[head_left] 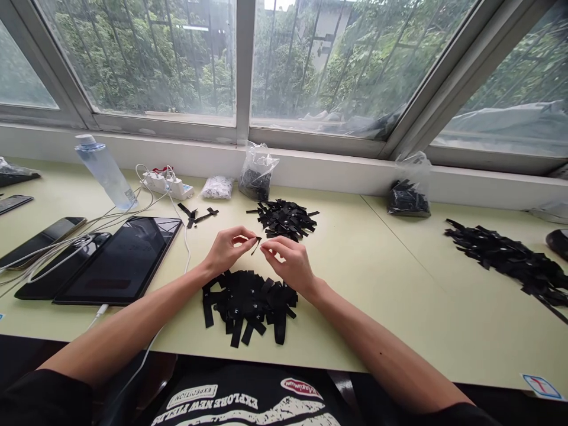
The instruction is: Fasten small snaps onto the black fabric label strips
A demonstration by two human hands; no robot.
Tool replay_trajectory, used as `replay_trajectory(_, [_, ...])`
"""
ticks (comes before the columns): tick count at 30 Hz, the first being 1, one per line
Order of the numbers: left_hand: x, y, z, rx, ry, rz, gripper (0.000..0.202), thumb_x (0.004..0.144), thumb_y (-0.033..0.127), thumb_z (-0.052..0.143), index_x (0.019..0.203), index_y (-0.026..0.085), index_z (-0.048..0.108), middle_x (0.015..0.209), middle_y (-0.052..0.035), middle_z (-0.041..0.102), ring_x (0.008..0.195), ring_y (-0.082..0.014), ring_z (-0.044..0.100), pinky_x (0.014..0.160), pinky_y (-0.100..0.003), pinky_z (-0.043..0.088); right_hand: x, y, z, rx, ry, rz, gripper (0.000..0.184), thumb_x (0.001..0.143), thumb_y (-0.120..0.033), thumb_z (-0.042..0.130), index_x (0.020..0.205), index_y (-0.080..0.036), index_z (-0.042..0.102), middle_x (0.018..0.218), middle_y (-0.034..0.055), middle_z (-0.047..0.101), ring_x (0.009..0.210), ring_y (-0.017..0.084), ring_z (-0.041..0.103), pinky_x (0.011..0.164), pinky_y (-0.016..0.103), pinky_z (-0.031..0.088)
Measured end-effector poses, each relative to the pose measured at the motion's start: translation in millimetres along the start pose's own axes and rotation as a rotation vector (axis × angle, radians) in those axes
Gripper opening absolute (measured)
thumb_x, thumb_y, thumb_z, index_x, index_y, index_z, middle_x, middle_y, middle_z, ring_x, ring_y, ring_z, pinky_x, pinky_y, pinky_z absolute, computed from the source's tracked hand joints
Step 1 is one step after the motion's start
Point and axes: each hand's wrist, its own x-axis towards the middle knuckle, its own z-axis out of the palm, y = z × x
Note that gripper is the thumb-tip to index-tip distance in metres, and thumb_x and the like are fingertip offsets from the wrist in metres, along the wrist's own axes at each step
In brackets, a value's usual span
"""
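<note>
My left hand (228, 248) pinches a small black fabric strip (256, 245) between thumb and forefinger, above the table. Just to its right, my right hand (288, 260) is closed in a pinch with its fingertips close to the strip; whatever lies between them is too small to make out. Below both hands spreads a pile of black strips (248, 302), several marked with a white "M". A second heap of black strips (286, 218) lies beyond my hands. Left of that heap, a few loose strips (195, 216) lie apart.
Along the window ledge stand a bag of black pieces (256, 177), a white packet (217, 187) and another bag (408, 198). On the left are a tablet (122, 260), phones (44, 239), a power strip (168, 184), cables and a bottle (106, 171). More strips (510, 257) lie right.
</note>
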Motion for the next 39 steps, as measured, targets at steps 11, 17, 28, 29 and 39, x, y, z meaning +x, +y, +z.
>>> replay_trajectory(11, [-1.5,3.9,0.1,0.019,-0.043,0.026,0.019,0.09,0.033,0.065,0.088,0.015,0.068,0.097,-0.0088,0.072,0.096,-0.0205,0.069,0.091,-0.04,0.058,0.0,-3.0,0.2,-0.164,-0.062,-0.145,0.014,0.094,-0.036,0.063,0.102,-0.029,0.073,0.095,0.0051,0.066,0.076,0.016,0.059,0.068,0.031,0.049])
replay_trajectory(17, [-2.4,5.3,2.9,-0.014,-0.054,0.03,0.021,0.09,0.035,0.066,0.083,0.015,0.066,0.096,-0.0089,0.072,0.095,-0.0206,0.069,0.089,-0.039,0.059,0.5,1.7,2.6,-0.152,-0.027,-0.032,0.017,0.097,-0.033,0.058,0.095,-0.026,0.074,0.082,0.0045,0.063,0.071,0.016,0.057,0.065,0.03,0.046])
replay_trajectory(28, [-3.9,6.7,3.0,-0.048,-0.097,0.017,0.022,0.09,0.037,0.067,0.092,0.016,0.075,0.102,-0.0112,0.076,0.099,-0.0237,0.071,0.091,-0.041,0.058,1.8,7.3,1.3,-0.092,0.027,0.015,0.015,0.097,-0.031,0.059,0.098,-0.027,0.073,0.089,0.0049,0.07,0.079,0.019,0.063,0.069,0.033,0.05])
replay_trajectory(29, [-3.8,7.3,2.3,-0.051,-0.105,0.012,0.023,0.09,0.037,0.066,0.093,0.016,0.076,0.104,-0.0115,0.076,0.1,-0.0241,0.071,0.091,-0.041,0.058,1.9,7.0,1.0,-0.088,0.032,0.015,0.015,0.097,-0.031,0.059,0.098,-0.027,0.073,0.089,0.0048,0.07,0.079,0.019,0.063,0.069,0.033,0.05])
replay_trajectory(39, [-1.6,4.1,-0.5,-0.034,-0.12,0.02,0.025,0.091,0.037,0.065,0.099,0.017,0.077,0.103,-0.0107,0.076,0.098,-0.0235,0.07,0.087,-0.039,0.059,1.3,7.3,1.4,-0.075,0.035,-0.011,0.016,0.097,-0.029,0.058,0.099,-0.027,0.074,0.09,0.0054,0.071,0.08,0.02,0.065,0.071,0.035,0.052])
